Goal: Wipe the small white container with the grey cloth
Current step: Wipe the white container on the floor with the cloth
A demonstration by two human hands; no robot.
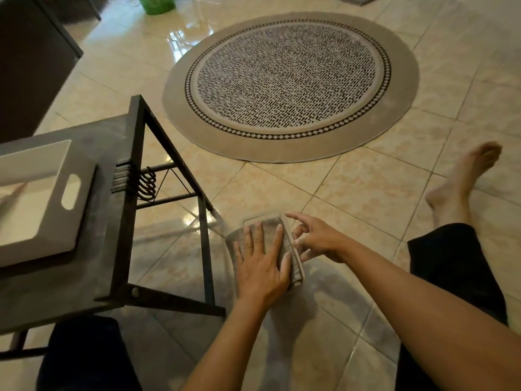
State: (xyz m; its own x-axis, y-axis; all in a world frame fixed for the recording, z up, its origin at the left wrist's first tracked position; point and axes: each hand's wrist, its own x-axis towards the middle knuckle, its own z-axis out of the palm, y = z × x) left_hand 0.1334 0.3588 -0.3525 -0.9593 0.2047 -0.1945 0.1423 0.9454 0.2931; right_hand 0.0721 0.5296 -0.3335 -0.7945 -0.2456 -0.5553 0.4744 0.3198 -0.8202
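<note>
The small white container is down over the tiled floor in front of me, and only its rounded far rim and right edge show. A grey cloth is draped over most of it. My left hand lies flat on the cloth with its fingers spread, pressing it onto the container. My right hand is at the container's right edge, thumb and curled fingers touching its side and the index finger stretched out. The container's underside and near end are hidden by the cloth and my left hand.
A low dark table stands at the left and carries a white tray with a handle cut-out. A round patterned rug lies ahead. My bare foot rests at the right. A green basket stands far back.
</note>
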